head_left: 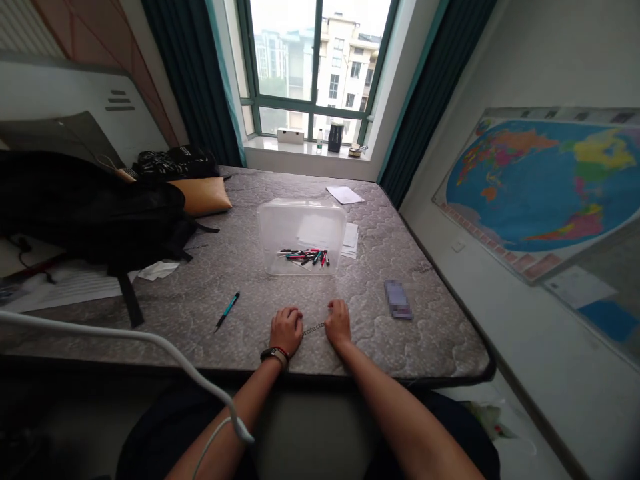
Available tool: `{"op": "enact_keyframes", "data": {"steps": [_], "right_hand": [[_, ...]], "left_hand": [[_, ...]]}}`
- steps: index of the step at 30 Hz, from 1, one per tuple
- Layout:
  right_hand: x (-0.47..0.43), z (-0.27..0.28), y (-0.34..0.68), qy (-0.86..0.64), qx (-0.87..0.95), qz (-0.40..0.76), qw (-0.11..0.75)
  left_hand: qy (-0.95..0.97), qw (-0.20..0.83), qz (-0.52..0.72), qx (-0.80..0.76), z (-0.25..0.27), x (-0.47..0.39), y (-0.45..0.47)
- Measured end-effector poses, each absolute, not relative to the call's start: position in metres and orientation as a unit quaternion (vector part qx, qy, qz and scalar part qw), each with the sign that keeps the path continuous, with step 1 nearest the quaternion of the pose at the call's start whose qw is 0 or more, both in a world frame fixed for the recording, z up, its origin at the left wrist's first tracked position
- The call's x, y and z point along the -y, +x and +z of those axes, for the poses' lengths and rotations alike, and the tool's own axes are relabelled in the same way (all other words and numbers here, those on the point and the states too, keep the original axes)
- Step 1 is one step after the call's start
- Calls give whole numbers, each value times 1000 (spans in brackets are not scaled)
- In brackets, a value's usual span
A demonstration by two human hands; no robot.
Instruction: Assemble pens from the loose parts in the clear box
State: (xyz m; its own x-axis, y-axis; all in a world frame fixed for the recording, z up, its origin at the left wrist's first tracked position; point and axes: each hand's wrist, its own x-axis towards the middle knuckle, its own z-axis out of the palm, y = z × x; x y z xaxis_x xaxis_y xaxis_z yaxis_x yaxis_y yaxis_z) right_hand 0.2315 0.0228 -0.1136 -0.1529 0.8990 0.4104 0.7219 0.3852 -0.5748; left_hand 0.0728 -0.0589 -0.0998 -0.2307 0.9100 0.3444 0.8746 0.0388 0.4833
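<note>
My left hand (287, 331) rests on the patterned mattress (190, 347) near its front edge, fingers curled in, a dark band on the wrist. My right hand (339, 323) lies just to its right in a loose fist. Neither shows anything held. Printed lettering on the mattress shows between them. Beyond the hands stands a clear plastic box (265, 233), its inside facing me, with several pens (307, 256) in a heap at its bottom. Left of my left hand lies a teal and black pen (228, 311). A phone (397, 299), blurred out, lies to the right.
A black backpack (90, 213) and an orange cushion (203, 195) occupy the left side. Loose papers (351, 240) lie beside the box, and another sheet (345, 195) lies farther back. A white curved tube (150, 339) crosses the lower left. A world map (530, 187) hangs on the right wall.
</note>
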Motion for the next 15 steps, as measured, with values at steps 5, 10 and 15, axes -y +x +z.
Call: {"op": "enact_keyframes", "data": {"steps": [5,10,15], "right_hand": [[-31,-116,239,-588,702,191,354],[-29,-113,243,-565,712,273,315],[-27,-111,244,-555,720,273,316]], "left_hand": [[635,46,313,-705,-100,61,72],[642,16,261,-721,-95,71,48],[550,-92,189,-808,-92,83,-16]]}}
